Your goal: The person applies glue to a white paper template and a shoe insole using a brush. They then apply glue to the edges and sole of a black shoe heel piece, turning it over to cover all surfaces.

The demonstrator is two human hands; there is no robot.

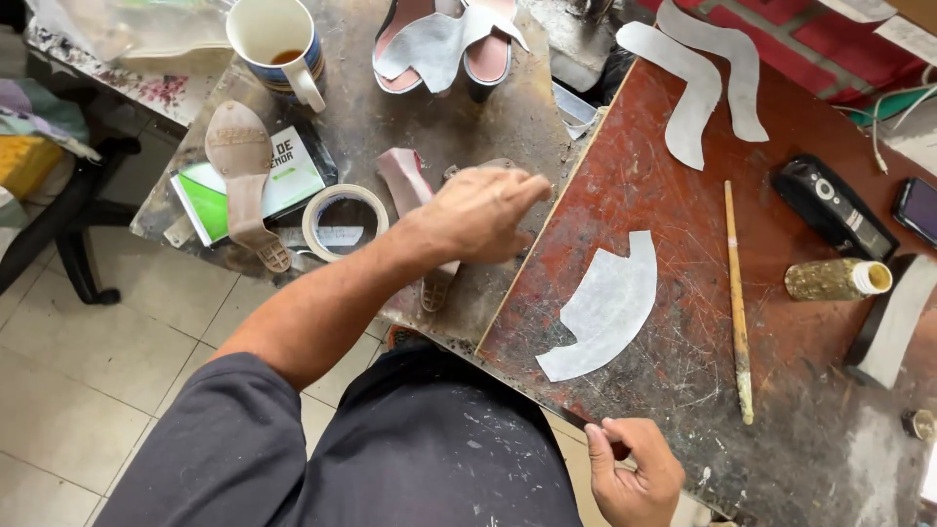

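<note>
My left hand (pixel 483 210) reaches across the grey worktable (pixel 508 107) and hovers over a pink shoe sole (pixel 403 181) lying there. Its fingers are bunched together, pointing toward the edge of the red board (pixel 781 322). Whether they pinch anything is hidden. My right hand (pixel 632 473) is low at the near edge of the red board, fingers curled inward with the thumb against them. A curved white paper pattern piece (pixel 610 307) lies on the red board between both hands.
A long wooden brush (pixel 737 293), a glitter bottle (pixel 837 279), a black device (pixel 830 207) and two white pattern strips (pixel 703 83) lie on the red board. The grey table holds a tape roll (pixel 344 221), a tan sole (pixel 242 176), a mug (pixel 276 44) and a pink sandal (pixel 444 44).
</note>
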